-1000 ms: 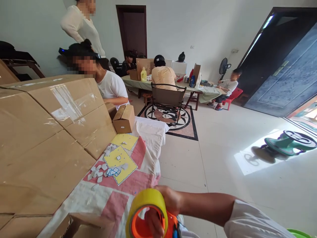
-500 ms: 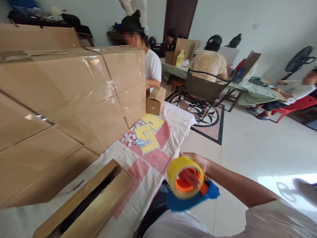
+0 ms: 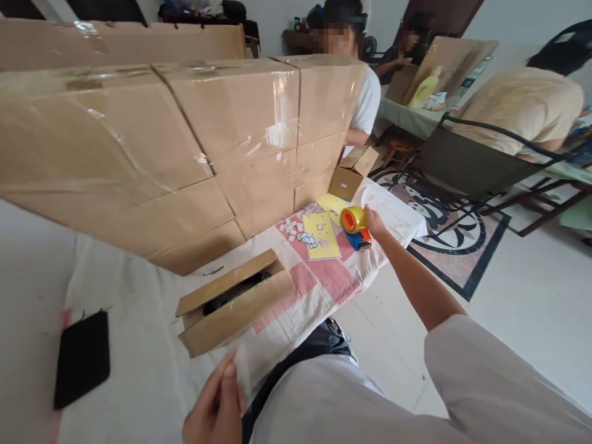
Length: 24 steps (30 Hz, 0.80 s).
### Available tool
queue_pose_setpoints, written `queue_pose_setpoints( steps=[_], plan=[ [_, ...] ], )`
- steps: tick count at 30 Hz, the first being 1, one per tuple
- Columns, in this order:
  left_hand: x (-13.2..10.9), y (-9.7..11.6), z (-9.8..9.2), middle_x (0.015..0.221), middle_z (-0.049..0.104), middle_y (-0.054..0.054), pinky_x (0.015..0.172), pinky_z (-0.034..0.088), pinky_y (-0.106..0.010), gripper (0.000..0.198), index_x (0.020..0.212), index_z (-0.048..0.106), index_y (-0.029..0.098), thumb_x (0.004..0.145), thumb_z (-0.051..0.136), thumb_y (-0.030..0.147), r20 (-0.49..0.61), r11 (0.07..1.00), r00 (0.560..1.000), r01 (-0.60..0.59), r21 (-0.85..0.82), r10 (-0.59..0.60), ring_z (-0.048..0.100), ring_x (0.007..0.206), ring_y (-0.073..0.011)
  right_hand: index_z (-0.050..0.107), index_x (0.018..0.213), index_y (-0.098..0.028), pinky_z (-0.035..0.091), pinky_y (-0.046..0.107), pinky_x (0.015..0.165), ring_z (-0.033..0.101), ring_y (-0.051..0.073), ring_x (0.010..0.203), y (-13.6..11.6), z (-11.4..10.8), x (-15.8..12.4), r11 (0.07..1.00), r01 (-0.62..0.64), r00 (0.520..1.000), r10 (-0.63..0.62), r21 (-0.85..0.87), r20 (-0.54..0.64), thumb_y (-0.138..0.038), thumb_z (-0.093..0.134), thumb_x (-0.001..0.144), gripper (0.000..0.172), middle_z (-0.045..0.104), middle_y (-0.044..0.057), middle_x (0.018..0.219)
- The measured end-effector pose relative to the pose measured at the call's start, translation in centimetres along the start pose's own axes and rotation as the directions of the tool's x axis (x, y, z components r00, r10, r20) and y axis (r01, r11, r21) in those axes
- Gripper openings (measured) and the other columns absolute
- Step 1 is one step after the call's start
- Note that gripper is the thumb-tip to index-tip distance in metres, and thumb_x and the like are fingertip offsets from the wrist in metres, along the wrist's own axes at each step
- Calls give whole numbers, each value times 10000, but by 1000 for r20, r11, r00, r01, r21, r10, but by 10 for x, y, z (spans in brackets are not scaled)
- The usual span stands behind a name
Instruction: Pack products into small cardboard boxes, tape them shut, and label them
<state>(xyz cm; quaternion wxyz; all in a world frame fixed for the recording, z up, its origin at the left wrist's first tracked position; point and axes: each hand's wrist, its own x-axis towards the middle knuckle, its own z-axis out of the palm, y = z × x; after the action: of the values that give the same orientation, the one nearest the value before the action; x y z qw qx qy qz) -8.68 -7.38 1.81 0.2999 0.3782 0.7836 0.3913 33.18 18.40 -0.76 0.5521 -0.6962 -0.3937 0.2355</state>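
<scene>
My right hand is stretched out over the far part of the table and grips a tape dispenser. It has a blue body, an orange hub and a yellowish roll of tape. Low in the picture, my left hand is closed in a pinch on a faint, see-through strip of tape. Whether this strip runs unbroken to the roll, I cannot tell. Between the hands lies a long cardboard box, its top flaps parted over a dark inside.
Big taped cardboard boxes wall off the table's far side. Yellow printed sheets and small pale pieces lie on the cloth. A small carton stands beyond. A black flat item lies at left. Other people sit behind.
My right hand has moved away from my body, out over the table with the tape dispenser. My left hand has come into view, pinching the tape strip. The view has swung left.
</scene>
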Motion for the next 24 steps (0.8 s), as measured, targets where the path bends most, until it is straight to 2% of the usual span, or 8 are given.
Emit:
queue_pose_setpoints(
  steps=[4, 7, 10, 12, 14, 19, 22, 24],
  plan=[
    [24, 36, 3, 487, 471, 72, 468, 383, -216, 584, 1160, 771, 174, 841, 645, 646, -9, 984, 1000, -15, -178, 14, 431, 459, -93, 614, 963, -126, 372, 261, 753, 534, 78, 743, -34, -7, -34, 994, 102, 989, -106, -49, -103, -202, 511, 969, 128, 575, -10, 756],
    [36, 52, 5, 476, 468, 70, 455, 360, -207, 558, 1152, 778, 174, 839, 672, 624, 63, 967, 996, -47, -250, 65, 412, 451, -86, 673, 1035, -155, 396, 256, 700, 545, 110, 735, -76, 6, -92, 960, 277, 950, -279, 32, 141, -276, 594, 953, 166, 613, 3, 807],
    [39, 56, 8, 465, 460, 70, 463, 368, -204, 539, 1144, 780, 167, 846, 676, 604, 94, 945, 991, -63, -320, 98, 427, 453, -88, 728, 1013, -183, 403, 261, 663, 529, 126, 718, -120, 35, -160, 865, 454, 686, -493, 214, 535, -367, 640, 951, 213, 616, 18, 834],
    [38, 56, 11, 468, 467, 72, 473, 385, -204, 522, 1150, 778, 176, 856, 676, 595, 114, 936, 986, -75, -344, 121, 442, 454, -89, 733, 1064, -202, 448, 274, 711, 556, 138, 771, -143, 59, -197, 805, 490, 508, -576, 335, 640, -385, 716, 911, 239, 622, 27, 892],
    [33, 55, 13, 479, 487, 69, 493, 407, -208, 493, 1133, 784, 189, 874, 661, 590, 120, 936, 980, -113, -333, 161, 461, 462, -90, 715, 1112, -219, 496, 308, 785, 597, 160, 858, -156, 82, -222, 758, 481, 413, -639, 440, 649, -362, 769, 876, 281, 625, 43, 971],
    [27, 49, 8, 481, 523, 82, 494, 401, -218, 654, 1396, 630, 194, 902, 603, 622, 130, 960, 973, -157, -234, 191, 471, 455, -104, 682, 920, -219, 505, 360, 828, 585, 179, 888, -168, 98, -239, 661, 542, 358, -740, 518, 570, -185, 672, 931, 37, 568, 45, 940],
    [37, 37, 0, 510, 573, 89, 522, 425, -232, 756, 1553, 429, 209, 922, 604, 588, 15, 980, 984, -173, -97, 175, 517, 473, -124, 688, 927, -237, 485, 389, 868, 562, 194, 929, -176, 74, -225, 651, 562, 443, -758, 511, 479, -169, 672, 931, 70, 555, 51, 959],
    [49, 30, -3, 652, 686, 29, 642, 490, -269, 583, 1448, 559, 215, 943, 621, 500, -169, 939, 924, -341, 46, 343, 607, 591, -146, 704, 902, -243, 467, 429, 943, 561, 222, 1021, -182, 52, -210, 689, 524, 512, -725, 501, 461, -199, 692, 927, 52, 570, 68, 1022]
  ],
)
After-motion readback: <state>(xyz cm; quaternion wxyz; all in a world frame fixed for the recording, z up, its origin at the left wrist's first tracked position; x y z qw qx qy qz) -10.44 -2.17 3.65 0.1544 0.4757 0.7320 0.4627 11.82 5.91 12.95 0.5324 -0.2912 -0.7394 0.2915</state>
